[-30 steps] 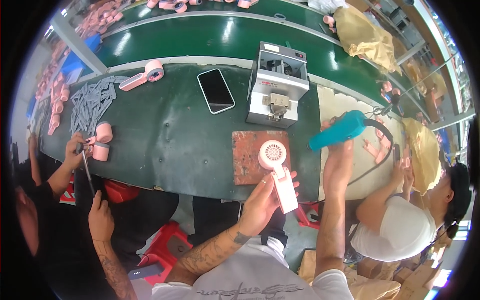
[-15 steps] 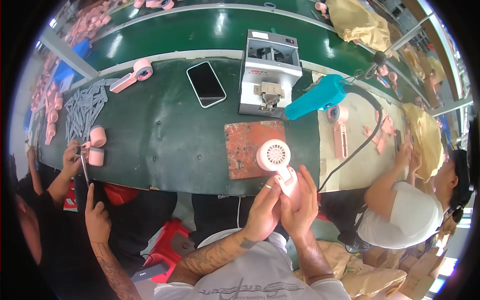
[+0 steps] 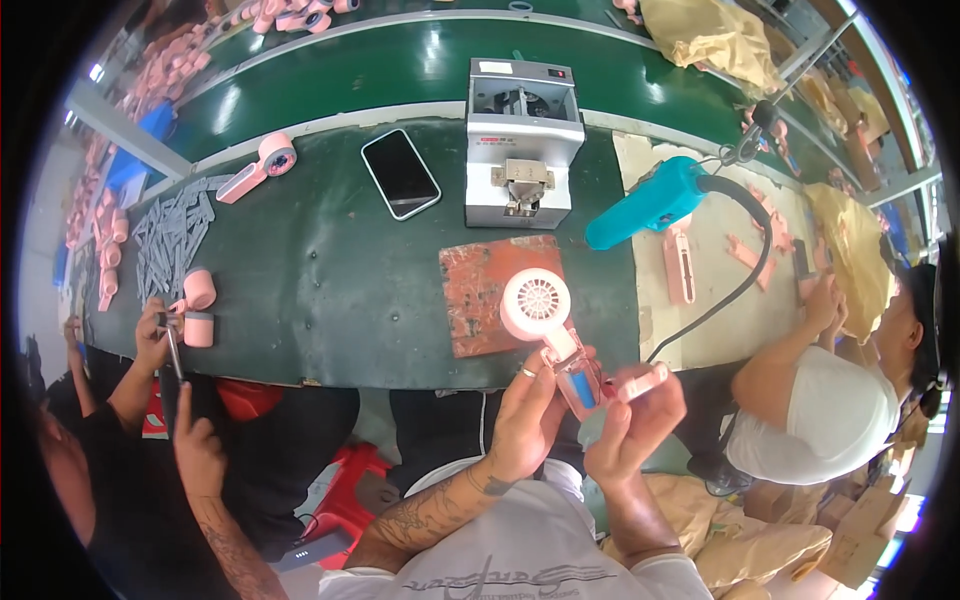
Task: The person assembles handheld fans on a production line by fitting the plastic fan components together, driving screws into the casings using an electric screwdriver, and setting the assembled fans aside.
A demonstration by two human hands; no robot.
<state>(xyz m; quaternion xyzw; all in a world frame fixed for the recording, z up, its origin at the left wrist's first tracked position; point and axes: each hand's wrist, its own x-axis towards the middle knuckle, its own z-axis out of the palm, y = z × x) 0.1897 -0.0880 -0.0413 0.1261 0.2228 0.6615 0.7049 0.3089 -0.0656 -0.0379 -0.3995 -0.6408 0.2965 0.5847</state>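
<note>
Bright, even overhead light leaves glare streaks on the green conveyor belt [image 3: 400, 70], while fisheye bending and black vignetting warp the edges.

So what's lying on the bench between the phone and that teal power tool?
In the head view, a grey box-shaped machine sits between the phone and the teal tool.

A black phone [image 3: 400, 172] lies beside a grey machine [image 3: 522, 140], with a teal power screwdriver [image 3: 648, 204] hanging nearby.
</note>
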